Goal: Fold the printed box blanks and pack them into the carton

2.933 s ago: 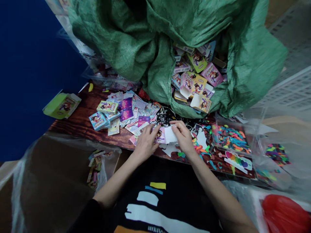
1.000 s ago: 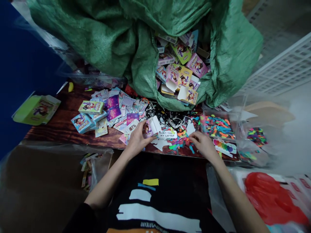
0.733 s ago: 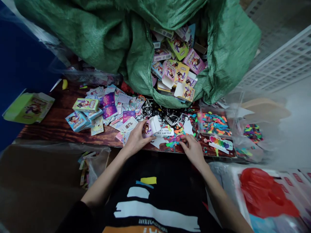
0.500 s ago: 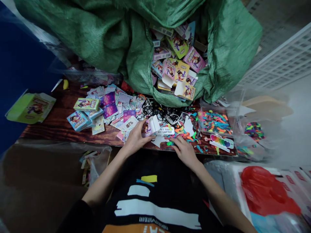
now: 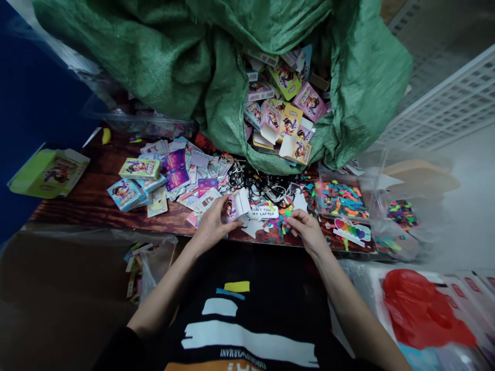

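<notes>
Left hand closed around a folded printed carton; right hand pinched at coloured paper scraps, hold unclear, on the wooden table; beyond, printed cartons fill a green woven sack

A green woven sack slumps over the far edge of the brown wood-grain table. Near the front edge sits a pink-and-white box; rainbow-coloured scraps fill a clear tray towards the right edge.
</notes>
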`<state>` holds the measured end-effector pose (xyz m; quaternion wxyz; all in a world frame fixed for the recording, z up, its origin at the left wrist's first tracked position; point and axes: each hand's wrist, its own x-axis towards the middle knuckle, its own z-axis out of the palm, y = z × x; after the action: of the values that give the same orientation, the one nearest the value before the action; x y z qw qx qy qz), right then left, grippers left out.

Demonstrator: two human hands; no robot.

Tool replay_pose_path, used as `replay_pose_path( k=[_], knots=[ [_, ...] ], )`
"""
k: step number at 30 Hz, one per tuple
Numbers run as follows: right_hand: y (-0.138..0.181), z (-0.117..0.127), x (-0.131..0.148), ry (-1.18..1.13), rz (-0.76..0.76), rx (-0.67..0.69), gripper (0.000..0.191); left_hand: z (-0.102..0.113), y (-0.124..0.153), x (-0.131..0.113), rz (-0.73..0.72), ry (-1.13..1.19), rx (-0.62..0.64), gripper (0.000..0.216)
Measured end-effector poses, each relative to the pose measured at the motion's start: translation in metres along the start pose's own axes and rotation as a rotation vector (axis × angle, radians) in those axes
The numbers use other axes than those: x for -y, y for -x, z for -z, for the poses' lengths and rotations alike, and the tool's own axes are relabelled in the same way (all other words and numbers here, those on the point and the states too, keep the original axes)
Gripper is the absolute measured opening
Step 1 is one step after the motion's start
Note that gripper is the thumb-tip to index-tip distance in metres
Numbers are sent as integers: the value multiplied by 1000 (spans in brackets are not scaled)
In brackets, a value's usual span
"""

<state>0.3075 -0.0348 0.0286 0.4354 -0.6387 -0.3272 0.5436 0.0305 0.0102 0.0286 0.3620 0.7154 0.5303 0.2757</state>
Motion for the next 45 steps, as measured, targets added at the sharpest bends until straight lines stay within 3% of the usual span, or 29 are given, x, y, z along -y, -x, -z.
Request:
replay_pose_path(
  k=[7, 11, 17, 22, 25, 27, 31, 37, 39, 41, 45],
  knots=[
    [7, -5, 5, -205, -145, 43, 42, -2, 3, -1, -38, -41, 12, 70],
    [5, -16, 26, -255, -83, 71, 39, -7, 5, -6, -85, -129, 18, 65],
    [4, -64, 50, -153, 147, 223, 22, -9, 4, -15, -105, -197, 9, 63],
    [-2, -100, 38, 415, 621, 32, 10, -11, 5, -13, -141, -194, -32, 63],
    [4, -106, 35, 629, 831, 87, 19, -10, 5, -8, -150, -199, -38, 60],
    [9, -100, 36, 604, 863, 71, 22, -8, 5, -6, -141, -195, -36, 60],
    [3, -67, 38, 540, 800, -107, 20, -2, 2, -6, -82, -177, -39, 61],
    [-36, -18, 19, 1185, 708, -120, 25, 2, -2, -5, -34, -161, -80, 65],
    [-44, -12, 18, 1236, 699, -114, 25, 2, -1, -4, -42, -161, -98, 65],
    [-49, -9, 23, 1100, 712, -118, 21, 3, 0, -2, -50, -165, -118, 66],
    [-51, -1, 49, 492, 611, -110, 9, 8, 0, 1, -48, -177, -153, 66]
  ],
)
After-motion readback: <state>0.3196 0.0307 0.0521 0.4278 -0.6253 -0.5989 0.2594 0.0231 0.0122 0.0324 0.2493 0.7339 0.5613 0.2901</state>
